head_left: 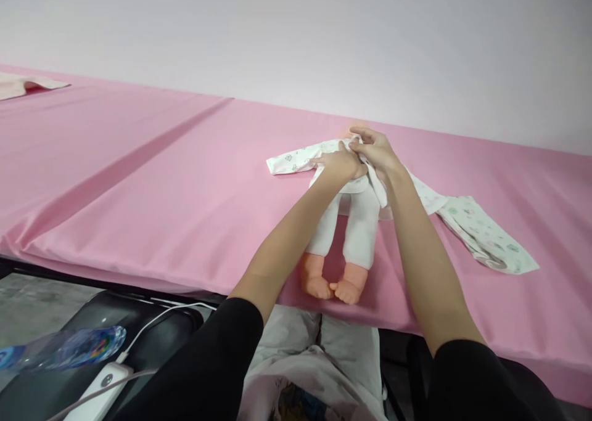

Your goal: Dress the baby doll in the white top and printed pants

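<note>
A baby doll with white legs and bare feet lies on its back on the pink-covered table, feet toward me. A white printed garment is on its upper body, one sleeve stretched out to the left. My left hand rests on the doll's chest with its fingers spread. Higher up, near the neck, my right hand pinches the garment's edge between thumb and fingers. The doll's head is mostly hidden behind my hands.
Folded printed cloth lies right of the doll, and a pale cloth at the far left. Below the table edge, a black chair holds a plastic bottle and a white cabled device.
</note>
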`<state>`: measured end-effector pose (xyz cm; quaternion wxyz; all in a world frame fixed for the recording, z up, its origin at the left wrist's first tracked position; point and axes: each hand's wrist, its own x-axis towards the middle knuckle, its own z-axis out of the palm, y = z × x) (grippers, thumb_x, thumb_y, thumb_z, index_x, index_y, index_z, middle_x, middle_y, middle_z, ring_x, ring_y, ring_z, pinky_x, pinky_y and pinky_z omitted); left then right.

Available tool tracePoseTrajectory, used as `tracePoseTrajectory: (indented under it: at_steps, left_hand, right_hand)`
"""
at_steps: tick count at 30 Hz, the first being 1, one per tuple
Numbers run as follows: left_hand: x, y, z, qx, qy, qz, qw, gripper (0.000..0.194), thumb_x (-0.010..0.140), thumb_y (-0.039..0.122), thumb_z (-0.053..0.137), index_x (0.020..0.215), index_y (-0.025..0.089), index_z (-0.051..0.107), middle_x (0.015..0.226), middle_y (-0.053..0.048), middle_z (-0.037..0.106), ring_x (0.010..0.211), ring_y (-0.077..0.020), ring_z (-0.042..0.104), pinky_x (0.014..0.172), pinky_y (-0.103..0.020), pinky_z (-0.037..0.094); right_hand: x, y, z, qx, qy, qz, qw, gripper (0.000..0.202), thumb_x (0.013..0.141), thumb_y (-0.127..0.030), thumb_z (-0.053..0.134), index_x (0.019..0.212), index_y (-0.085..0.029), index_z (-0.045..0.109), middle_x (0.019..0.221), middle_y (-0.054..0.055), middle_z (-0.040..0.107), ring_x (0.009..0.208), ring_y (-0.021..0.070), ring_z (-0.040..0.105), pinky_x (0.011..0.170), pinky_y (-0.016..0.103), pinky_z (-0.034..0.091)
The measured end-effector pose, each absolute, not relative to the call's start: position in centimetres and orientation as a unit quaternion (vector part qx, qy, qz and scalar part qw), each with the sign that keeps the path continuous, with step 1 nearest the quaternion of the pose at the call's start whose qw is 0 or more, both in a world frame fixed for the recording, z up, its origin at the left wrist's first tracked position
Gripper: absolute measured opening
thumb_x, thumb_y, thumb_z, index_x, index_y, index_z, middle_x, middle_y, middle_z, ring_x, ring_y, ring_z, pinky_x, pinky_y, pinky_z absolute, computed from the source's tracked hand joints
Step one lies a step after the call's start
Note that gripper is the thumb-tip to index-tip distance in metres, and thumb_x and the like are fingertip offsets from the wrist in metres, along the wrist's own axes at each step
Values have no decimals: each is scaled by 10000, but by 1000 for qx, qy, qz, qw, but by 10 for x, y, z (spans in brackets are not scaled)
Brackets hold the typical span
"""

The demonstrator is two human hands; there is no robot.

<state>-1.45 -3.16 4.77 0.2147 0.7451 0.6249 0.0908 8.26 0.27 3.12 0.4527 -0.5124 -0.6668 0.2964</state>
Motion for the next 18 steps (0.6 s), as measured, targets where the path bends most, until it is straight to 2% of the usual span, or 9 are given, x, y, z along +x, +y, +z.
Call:
tracePoseTrajectory:
  at_steps: [2,4,6,7,9,12,15,18]
  left_hand:
    - [-19,-37,57,734,631,59,244,838,809,449,503,1512,249,92,1574,-134,88,1342,-475,267,1039,-635,255]
    - [-30,-39,64,732,624,51,267,946,765,536,557,1513,259,48,1530,-167,244,1284,-461,372,1012,-599,320]
    - [-44,-37,67,721,632,53,280,1055,693,619,610,1513,251,58,1470,-185,359,1254,-450,415,987,-568,362]
    - [-51,-35,66,714,637,50,286,1101,656,655,626,1513,242,71,1465,-191,366,1263,-448,406,980,-556,374]
    - [-60,-30,63,705,641,29,302,1158,613,703,627,1513,248,58,1509,-187,284,1296,-443,370,972,-538,391]
    - [-61,-25,56,725,617,3,307,1158,616,730,593,1508,283,6,1562,-144,152,1348,-426,300,986,-527,386]
    - [-53,-26,54,752,597,10,279,1112,643,734,559,1506,298,10,1558,-116,187,1362,-401,284,1030,-517,341]
    - [-46,-28,55,773,584,13,249,1098,669,721,545,1500,299,-36,1552,-111,212,1373,-363,285,1055,-494,319]
  right_hand:
    - [88,-2,39,-517,-682,290,428,396,737,-195,621,1132,-182,598,1223,101,585,1162,198,536,971,360,462]
    - [98,-8,47,-554,-681,264,400,390,751,-237,617,1136,-174,588,1212,117,587,1130,223,556,952,400,473]
    - [112,-12,52,-621,-664,202,364,412,764,-318,619,1137,-148,577,1190,155,587,1082,265,579,903,448,491]
    - [118,-13,54,-659,-651,172,335,424,765,-364,620,1117,-130,580,1154,176,597,1043,287,595,869,467,500]
    - [126,-14,52,-712,-632,158,262,422,765,-449,615,1022,-114,606,1019,194,636,930,310,631,793,472,517]
    - [126,-11,45,-696,-651,243,178,411,777,-532,582,916,-149,628,824,151,670,752,279,654,697,423,531]
    - [117,-8,40,-675,-649,301,178,501,771,-559,576,1074,-161,600,905,151,686,697,261,654,649,396,535]
    - [113,-8,39,-667,-630,343,201,666,762,-520,591,1308,-163,455,1108,167,646,763,254,662,648,375,545]
